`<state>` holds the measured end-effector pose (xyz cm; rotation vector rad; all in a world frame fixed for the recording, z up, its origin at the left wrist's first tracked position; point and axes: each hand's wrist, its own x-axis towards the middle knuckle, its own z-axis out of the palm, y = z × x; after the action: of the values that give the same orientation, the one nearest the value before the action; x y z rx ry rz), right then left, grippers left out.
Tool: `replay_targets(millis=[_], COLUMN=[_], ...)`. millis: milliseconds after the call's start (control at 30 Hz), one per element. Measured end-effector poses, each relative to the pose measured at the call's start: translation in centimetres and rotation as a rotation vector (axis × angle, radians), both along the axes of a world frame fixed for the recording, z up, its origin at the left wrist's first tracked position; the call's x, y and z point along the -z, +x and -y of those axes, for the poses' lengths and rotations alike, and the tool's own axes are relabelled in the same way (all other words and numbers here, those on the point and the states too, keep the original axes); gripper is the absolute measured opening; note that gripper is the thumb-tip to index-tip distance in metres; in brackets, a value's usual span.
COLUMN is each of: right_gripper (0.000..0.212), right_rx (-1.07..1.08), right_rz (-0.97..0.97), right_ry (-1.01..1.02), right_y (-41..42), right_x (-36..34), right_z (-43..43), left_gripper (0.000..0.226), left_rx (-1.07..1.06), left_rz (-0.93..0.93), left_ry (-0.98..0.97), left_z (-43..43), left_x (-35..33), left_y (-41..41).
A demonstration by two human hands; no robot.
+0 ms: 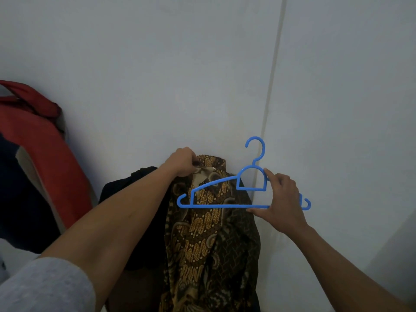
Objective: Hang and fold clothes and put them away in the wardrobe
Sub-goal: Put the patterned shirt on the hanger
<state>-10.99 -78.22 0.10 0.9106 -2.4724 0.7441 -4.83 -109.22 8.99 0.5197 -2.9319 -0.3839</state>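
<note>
Against the pale wall (pixel 157 75), I see the left hand (pixel 183 162) clenched on the collar of a brown batik shirt (pixel 211 233), holding it up so the cloth hangs down. Right hand (pixel 282 199) grips a blue hanger (pixel 216 206) — thumb under the bottom bar, fingers over the right shoulder — just in front of the shirt. Dark garment (pixel 135 210) behind; red cloth (pixel 45 143) at far left.

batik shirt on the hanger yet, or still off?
Off. Left hand holds the batik shirt up by its collar; right hand holds the blue hanger in front, bare.
</note>
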Motion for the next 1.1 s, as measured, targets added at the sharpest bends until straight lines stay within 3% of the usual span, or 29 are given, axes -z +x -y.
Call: replay_targets(millis=[100, 333, 800, 1100], right_gripper=[0.119, 0.119, 0.116, 0.110], right_rx=[0.007, 0.058, 0.364, 0.359], right_rz=[-0.014, -0.041, -0.185, -0.319], right_ry=[-0.001, 0.015, -0.136, -0.151], right_y=[0.6, 2.1, 3.2, 6.5], right_x=[-0.5, -2.1, -14.3, -25.4], right_z=[-0.5, -2.0, -5.6, -2.8], left_gripper=[0.035, 0.040, 0.075, 0.075], left_rx=[0.028, 0.150, 0.135, 0.142], left_rz=[-0.053, 0.163, -0.108, -0.415], left_ry=[-0.014, -0.060, 0.156, 0.247], left_z=[-0.5, -2.4, -6.5, -11.5], left_x=[-0.7, -3.3, -15.1, -25.4], left_y=[1.0, 3.4, 9.4, 13.6])
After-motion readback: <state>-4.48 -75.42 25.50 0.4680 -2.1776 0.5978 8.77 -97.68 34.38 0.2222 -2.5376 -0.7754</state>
